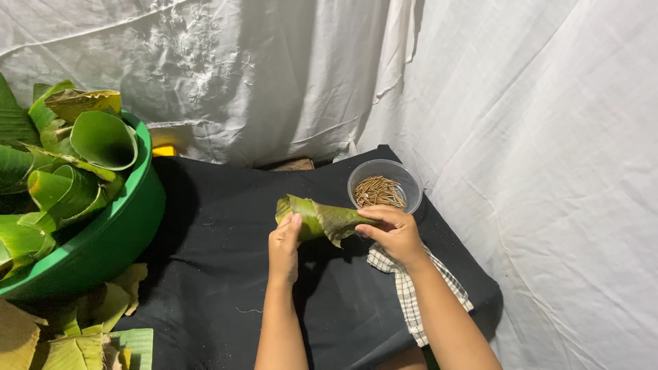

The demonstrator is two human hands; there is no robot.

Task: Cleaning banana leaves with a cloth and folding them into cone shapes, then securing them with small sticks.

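A rolled banana leaf cone [319,218] is held above the black tabletop [219,274], pinched at its wide end by the left hand [284,247] and at its tip by the right hand [396,234]. If either grip is loosened, unrolling is likely; the clear bowl of small sticks [384,185] just behind could be knocked.

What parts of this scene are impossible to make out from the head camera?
- Inside of the folded banana leaf: the head view shows only its outside; the left hand and right hand cover both ends.
- Green basin: cut off by the left edge, and rolled leaves hide its inside.
- Thin sticks in the clear bowl: too small to tell their kind.
- Checked cloth: partly under the right forearm.
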